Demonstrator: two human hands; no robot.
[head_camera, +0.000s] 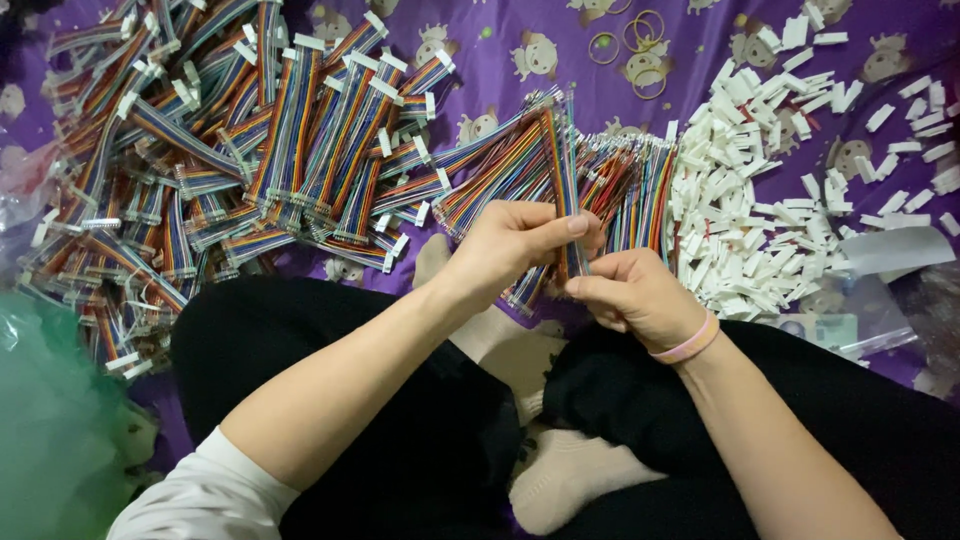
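Note:
My left hand (515, 245) and my right hand (630, 295) meet over my lap, both pinching one multicoloured ribbon cable strip (568, 180) that stands upright between them. Behind the hands lies a fanned bundle of loose multicoloured ribbon cables (600, 185) with bare metal ends. A pink band sits on my right wrist. The lower end of the held strip is hidden by my fingers.
A big heap of ribbon cables fitted with white connectors (230, 150) covers the left of the purple patterned cloth (500, 30). A pile of loose white plastic connector housings (770, 190) lies at right. Rubber bands (640, 50) lie at the back. A green plastic bag (50, 420) is at lower left.

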